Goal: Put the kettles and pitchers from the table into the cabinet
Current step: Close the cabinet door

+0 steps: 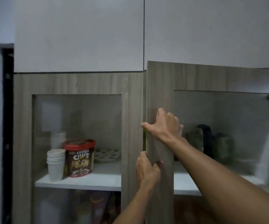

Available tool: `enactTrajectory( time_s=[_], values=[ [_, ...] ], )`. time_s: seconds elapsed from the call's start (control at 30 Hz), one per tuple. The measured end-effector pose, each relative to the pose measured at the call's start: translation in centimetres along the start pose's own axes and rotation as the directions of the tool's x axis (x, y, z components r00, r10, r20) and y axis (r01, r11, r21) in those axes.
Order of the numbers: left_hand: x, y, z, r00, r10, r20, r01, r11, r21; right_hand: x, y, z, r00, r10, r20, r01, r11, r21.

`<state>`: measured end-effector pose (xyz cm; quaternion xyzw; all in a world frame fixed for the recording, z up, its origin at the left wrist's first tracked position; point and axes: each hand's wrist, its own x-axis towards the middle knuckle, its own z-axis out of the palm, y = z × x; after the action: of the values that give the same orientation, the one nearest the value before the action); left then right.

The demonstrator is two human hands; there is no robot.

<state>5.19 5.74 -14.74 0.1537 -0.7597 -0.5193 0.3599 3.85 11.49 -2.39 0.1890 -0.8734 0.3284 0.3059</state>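
A wood-grain cabinet with two glass-paned doors fills the view. The right door (160, 88) stands slightly ajar, its left edge forward of the frame. My right hand (164, 125) lies flat against that door's left stile, thumb hooked around its edge. Lower down, my left hand (147, 168) grips the same edge with fingers curled around it. Behind the right glass pane a dark-handled kettle (202, 139) and a second greenish vessel (222, 146) stand on the white shelf (187, 180), blurred by the glass. A sliver of something green (144, 139) shows in the door gap.
The left door (131, 126) is closed. Behind its glass stand stacked white paper cups (56, 164), a red-lidded Choco Chips tub (80, 157) and a patterned plate (107, 155). White upper cabinet panels (78, 34) sit above. A dark gap (7, 126) runs down the far left.
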Motion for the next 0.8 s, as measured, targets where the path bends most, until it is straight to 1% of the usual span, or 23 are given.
enactTrajectory(
  time_s=[0.2,0.33,0.57,0.8],
  values=[
    [4.6,-1.3,1.5,0.998,-0.06,-0.015,0.06,0.998,0.013,3.5,0.5,4.1,0.999,-0.032,-0.006,0.031,0.998,-0.049],
    [6.7,-1.7,2.1,0.997,-0.066,-0.029,0.067,0.997,0.04,4.9,1.0,5.3,0.998,-0.054,0.013,0.055,0.996,-0.065],
    [8.5,-2.6,2.4,0.999,0.007,-0.042,-0.002,0.995,0.104,5.9,1.3,6.5,0.997,-0.074,-0.015,0.073,0.996,-0.052],
    [8.2,-2.8,2.4,0.997,0.041,-0.061,-0.033,0.991,0.133,5.9,1.7,6.6,0.996,-0.089,-0.02,0.088,0.995,-0.044]
  ],
)
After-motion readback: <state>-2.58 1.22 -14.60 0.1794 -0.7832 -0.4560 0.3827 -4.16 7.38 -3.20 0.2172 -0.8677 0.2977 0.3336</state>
